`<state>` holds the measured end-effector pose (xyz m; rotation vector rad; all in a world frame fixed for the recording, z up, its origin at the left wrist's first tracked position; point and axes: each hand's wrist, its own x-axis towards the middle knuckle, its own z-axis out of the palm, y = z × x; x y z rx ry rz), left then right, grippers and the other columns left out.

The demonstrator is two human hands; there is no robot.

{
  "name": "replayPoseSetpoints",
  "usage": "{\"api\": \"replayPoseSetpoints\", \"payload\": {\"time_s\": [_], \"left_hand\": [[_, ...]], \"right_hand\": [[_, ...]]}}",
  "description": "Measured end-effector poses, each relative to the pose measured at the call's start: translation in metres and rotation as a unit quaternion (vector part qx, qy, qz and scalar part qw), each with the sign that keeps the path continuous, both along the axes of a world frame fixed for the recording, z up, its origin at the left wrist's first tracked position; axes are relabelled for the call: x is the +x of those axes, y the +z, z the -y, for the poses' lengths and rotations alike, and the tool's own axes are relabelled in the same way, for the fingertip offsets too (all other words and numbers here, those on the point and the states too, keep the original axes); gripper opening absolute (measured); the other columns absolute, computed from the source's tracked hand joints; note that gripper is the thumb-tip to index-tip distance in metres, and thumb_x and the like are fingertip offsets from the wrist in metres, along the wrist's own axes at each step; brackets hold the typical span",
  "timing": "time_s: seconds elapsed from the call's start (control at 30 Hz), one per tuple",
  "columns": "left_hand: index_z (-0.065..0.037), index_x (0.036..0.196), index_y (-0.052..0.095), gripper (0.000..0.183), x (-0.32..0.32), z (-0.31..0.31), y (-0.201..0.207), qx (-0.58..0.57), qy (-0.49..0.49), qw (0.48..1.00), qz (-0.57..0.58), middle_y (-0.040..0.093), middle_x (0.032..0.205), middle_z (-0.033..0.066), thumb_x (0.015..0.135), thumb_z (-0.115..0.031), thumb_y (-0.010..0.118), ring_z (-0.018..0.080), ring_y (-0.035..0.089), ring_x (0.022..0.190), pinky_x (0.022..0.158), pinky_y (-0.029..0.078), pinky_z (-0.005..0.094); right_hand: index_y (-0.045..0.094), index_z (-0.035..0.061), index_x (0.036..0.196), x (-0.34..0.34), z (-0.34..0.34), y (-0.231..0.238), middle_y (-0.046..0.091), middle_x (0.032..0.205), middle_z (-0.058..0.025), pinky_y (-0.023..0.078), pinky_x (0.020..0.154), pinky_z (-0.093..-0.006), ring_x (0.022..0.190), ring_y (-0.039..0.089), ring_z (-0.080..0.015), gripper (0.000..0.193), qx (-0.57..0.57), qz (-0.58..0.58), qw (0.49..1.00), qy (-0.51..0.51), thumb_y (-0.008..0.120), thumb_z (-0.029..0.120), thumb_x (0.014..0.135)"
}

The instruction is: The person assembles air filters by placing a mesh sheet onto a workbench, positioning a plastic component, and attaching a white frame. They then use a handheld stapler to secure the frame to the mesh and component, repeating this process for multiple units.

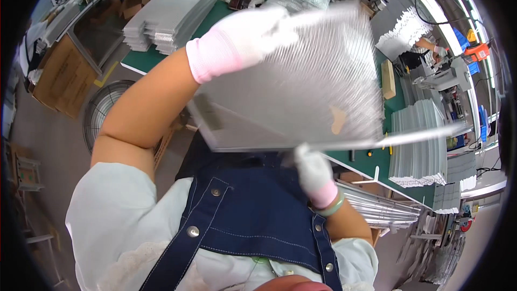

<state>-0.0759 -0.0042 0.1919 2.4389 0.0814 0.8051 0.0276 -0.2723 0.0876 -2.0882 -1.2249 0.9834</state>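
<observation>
A wide silver-grey panel (280, 102) is held up tilted in front of me, its ribbed, shiny surface smeared by motion. My left hand (258, 35), in a white glove with a pink cuff, grips its far left edge; the fingers are partly blurred. At the near edge my right hand (314, 175), gloved the same way, closes on the panel's rim from below. A tan patch (337, 120) shows on the panel's surface. From the near edge a blurred pale strip (425, 136) runs out to the right; whether it belongs to the panel I cannot tell.
Stacked grey panels (175, 8) lie on the green table (141, 61) at the far left. More thin panels (417, 140) stand at the right, near a wooden block (388, 79). A floor fan (105, 110) is left of the table. Another person's gloved hand (440, 51) shows far right.
</observation>
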Motion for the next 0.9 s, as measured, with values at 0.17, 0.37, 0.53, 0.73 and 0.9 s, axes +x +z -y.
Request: {"api": "replayPoseSetpoints", "payload": {"time_s": [0.17,0.37,0.53,0.73,0.9], "left_hand": [[-0.002,0.104,0.060,0.036,-0.002,0.009,-0.028,0.130,-0.094,0.929,-0.334,0.066,0.086,0.0204,0.096,-0.037,0.059,0.0382,0.065,0.084,0.076,0.049,0.0454],[0.000,0.100,0.059,0.035,-0.003,0.020,-0.024,0.072,-0.109,0.917,-0.377,0.062,0.078,0.0189,0.096,-0.035,0.059,0.0340,0.065,0.078,0.073,0.049,0.0416],[-0.002,0.099,0.060,0.033,-0.001,0.015,-0.034,0.105,-0.124,0.916,-0.368,0.061,0.076,0.0174,0.096,-0.035,0.059,0.0336,0.064,0.077,0.072,0.049,0.0419],[-0.002,0.102,0.061,0.034,-0.013,0.004,-0.068,0.077,-0.125,0.929,-0.339,0.064,0.084,0.0180,0.100,-0.034,0.051,0.0352,0.064,0.082,0.076,0.049,0.0430],[0.000,0.106,0.062,0.039,-0.008,0.006,-0.055,0.025,-0.117,0.889,-0.442,0.066,0.091,0.0186,0.100,-0.037,0.051,0.0344,0.064,0.091,0.083,0.049,0.0425]], "right_hand": [[0.060,-0.0039,0.127,-0.010,0.059,0.040,0.065,0.121,-0.0217,0.045,0.103,-0.0407,0.116,0.061,-0.0343,0.042,0.061,-0.086,0.971,0.215,0.055,0.028,0.100],[0.064,0.0009,0.109,0.006,-0.037,0.085,0.066,0.103,-0.0190,0.051,0.085,-0.0431,0.097,0.065,-0.0355,0.026,0.378,0.442,0.805,0.113,0.066,0.017,0.089],[0.057,0.0090,0.081,0.043,-0.085,0.035,0.063,0.066,-0.0087,0.051,0.054,-0.0430,0.060,0.064,-0.0320,0.026,0.241,0.499,0.813,0.182,0.063,0.032,0.091],[0.064,0.0008,0.094,0.037,-0.096,0.025,0.066,0.081,-0.0153,0.050,0.070,-0.0388,0.076,0.065,-0.0311,0.029,0.104,0.151,0.974,0.136,0.061,0.030,0.094],[0.062,-0.0001,0.101,0.040,-0.102,0.033,0.067,0.086,-0.0186,0.050,0.076,-0.0405,0.084,0.065,-0.0329,0.037,0.024,0.166,0.970,0.174,0.058,0.036,0.096]]}}
